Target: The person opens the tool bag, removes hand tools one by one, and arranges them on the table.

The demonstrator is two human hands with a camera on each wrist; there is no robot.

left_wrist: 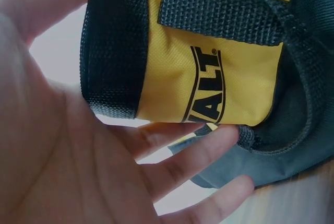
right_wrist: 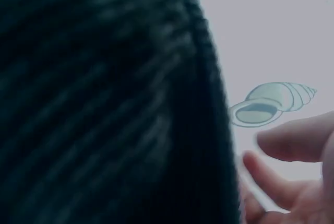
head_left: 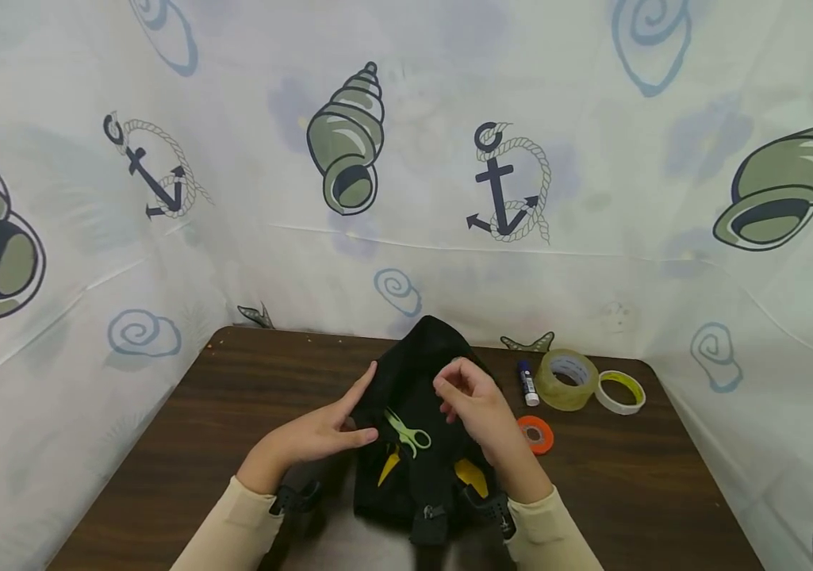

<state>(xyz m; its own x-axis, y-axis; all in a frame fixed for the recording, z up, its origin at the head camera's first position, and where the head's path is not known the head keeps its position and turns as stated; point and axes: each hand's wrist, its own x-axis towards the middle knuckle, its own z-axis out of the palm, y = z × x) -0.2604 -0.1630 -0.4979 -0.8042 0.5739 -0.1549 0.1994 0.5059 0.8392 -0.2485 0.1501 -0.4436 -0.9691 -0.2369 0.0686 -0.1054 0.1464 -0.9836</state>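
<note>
A black fabric bag (head_left: pixel 442 349) stands on the table, its yellow panel (left_wrist: pixel 245 83) with black lettering showing in the left wrist view. Green-handled scissors (head_left: pixel 409 435) lie against the front of the bag, their tips hidden. My left hand (head_left: pixel 316 434) rests against the bag's left side, fingers extended and thumb apart. Over the bag's right part is my right hand (head_left: pixel 481 404), fingers loosely bent and nothing visible between them. In the right wrist view, dark ribbed fabric (right_wrist: pixel 104 104) covers much of the picture, with the thumb and fingertips (right_wrist: pixel 292 138) beyond it.
Right of the bag are a glue stick (head_left: pixel 528 385), a wide roll of clear tape (head_left: pixel 556 393), a white-and-yellow tape roll (head_left: pixel 620 408) and an orange tape roll (head_left: pixel 545 435). The brown table (head_left: pixel 235 396) backs onto a printed curtain (head_left: pixel 249 159).
</note>
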